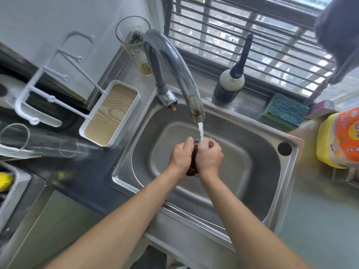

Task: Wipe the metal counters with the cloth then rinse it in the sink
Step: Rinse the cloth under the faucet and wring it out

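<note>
A dark brown cloth [192,167] is bunched between both hands over the steel sink [252,183]. My left hand [181,155] grips its left side and my right hand [209,157] grips its right side, knuckles up. Water runs from the curved metal faucet [174,61] in a thin stream [201,133] onto the cloth and my right hand's fingers. Most of the cloth is hidden inside my hands; only a strip between them and a bit below shows. The metal counter [318,220] lies to the right of the sink.
A white tray with a wood-grain base [110,113] and a drinking glass [134,45] stand left of the faucet. A dark bottle [229,84], a green-blue sponge [285,111] and a yellow detergent container [338,138] sit along the window side. A glass [38,140] lies at left.
</note>
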A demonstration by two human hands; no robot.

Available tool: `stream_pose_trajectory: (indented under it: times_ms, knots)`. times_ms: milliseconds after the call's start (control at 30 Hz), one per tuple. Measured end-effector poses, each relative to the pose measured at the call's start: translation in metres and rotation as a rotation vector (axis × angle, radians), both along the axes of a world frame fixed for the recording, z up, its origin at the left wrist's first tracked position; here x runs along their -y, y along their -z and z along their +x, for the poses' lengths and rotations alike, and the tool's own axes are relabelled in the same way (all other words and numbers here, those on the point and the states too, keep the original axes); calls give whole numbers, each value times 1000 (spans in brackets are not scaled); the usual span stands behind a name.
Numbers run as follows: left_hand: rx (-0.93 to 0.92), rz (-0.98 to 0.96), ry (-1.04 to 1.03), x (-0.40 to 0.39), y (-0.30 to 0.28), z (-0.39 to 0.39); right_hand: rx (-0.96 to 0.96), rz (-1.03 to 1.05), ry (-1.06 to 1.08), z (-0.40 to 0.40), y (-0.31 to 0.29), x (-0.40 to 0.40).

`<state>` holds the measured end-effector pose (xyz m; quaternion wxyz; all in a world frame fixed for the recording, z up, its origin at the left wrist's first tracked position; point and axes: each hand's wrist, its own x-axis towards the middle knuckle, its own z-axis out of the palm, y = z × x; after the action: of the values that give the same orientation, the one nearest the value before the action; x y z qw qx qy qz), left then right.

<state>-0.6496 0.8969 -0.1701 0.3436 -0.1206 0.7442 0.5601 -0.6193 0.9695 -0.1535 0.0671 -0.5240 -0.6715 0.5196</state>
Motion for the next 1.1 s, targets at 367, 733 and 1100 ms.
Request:
stream_pose_trajectory:
  times_ms: [367,733,1100]
  knots:
    - [138,-88,42,9,-4,-11,-119,-323,47,11,17,-19]
    - [52,-47,-224,3,1,0,54,-15,-109,12,-8,23]
    - [-21,-66,-40,0,-2,-16,-50,66,-156,19,-26,28]
